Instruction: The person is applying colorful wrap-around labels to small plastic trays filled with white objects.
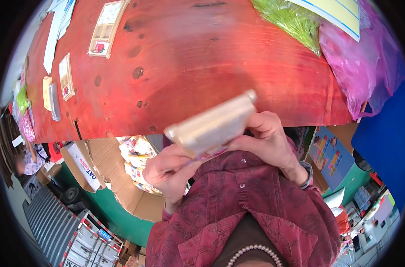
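A blurred, cream, oblong box (pixel 215 123), slanted toward two o'clock, is held by the left hand (pixel 169 171) at eight o'clock and right hand (pixel 268 141) at four.

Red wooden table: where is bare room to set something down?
The table is bare across its middle, between the larger beige compartmented tray, the translucent pink plastic bag and the beige rectangular box in the left hand and right hand. Crowded: far right, with that bag and green bundle; far left, with flat white sheets.
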`<state>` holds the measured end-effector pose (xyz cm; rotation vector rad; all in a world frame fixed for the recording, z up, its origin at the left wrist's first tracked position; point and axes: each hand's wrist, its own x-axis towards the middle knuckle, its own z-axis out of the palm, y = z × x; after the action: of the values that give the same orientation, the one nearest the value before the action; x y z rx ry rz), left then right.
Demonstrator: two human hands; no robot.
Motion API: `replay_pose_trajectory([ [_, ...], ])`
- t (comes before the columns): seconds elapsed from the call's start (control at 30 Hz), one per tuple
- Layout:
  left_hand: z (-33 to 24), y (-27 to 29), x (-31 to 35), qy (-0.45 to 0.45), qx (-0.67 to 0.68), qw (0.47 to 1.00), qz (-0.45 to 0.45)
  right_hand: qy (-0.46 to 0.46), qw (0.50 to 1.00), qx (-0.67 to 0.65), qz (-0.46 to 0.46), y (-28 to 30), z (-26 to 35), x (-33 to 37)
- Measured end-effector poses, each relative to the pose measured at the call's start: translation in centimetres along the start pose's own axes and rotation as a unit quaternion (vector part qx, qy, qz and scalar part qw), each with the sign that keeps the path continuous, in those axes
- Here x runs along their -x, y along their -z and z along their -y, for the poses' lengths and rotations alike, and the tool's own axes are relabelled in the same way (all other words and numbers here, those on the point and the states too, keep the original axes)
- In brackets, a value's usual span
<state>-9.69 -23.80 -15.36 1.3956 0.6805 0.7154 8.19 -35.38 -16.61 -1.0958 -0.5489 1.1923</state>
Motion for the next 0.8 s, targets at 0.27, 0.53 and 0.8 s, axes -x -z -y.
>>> replay_pose_trajectory([
  [0.27, -1.9, -2.6, -1.6, -0.196, -0.096, 0.94, 0.263, 0.243, 0.967, 0.019, 0.079, 4.0, -1.6, -0.5],
  [0.53, -2.9, -4.6, -1.5, -0.2, -0.092, 0.925, 0.311, 0.291, 0.95, -0.017, 0.108, 5.1, -1.0, 0.4],
  [0.8, -2.2, -4.8, -2.9, -0.177, -0.058, 0.913, 0.364, 0.277, 0.95, -0.041, 0.137, 5.1, -1.0, 0.8],
])
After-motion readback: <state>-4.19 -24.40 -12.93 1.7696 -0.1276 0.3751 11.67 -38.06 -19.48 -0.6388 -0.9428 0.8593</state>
